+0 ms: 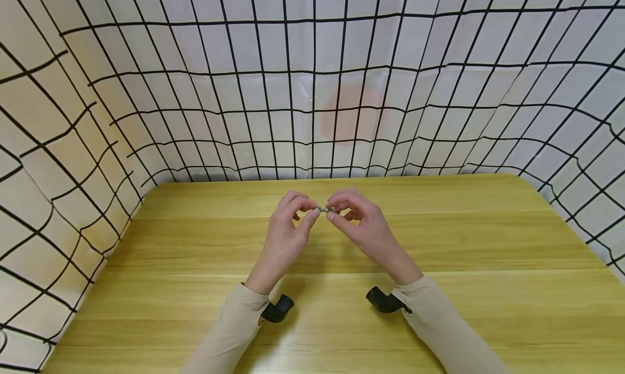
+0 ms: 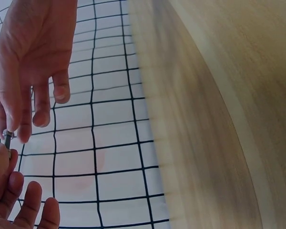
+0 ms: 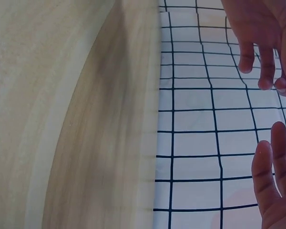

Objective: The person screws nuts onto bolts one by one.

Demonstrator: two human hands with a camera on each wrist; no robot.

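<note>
Close together over the table, both hands meet at a small metal bolt held level between them. My left hand pinches its left end between thumb and index finger. The other end is pinched by the thumb and index finger of my right hand. In the left wrist view, the bolt shows a wider ring near the right fingertips and a darker shaft; its ends are covered by fingers. The remaining fingers of both hands are spread loosely. In the right wrist view the bolt is mostly cut off at the edge.
A wood-grain table lies beneath the hands. Black grid netting over white sheeting encloses the back and sides. Each wrist carries a black camera mount, on the left and on the right.
</note>
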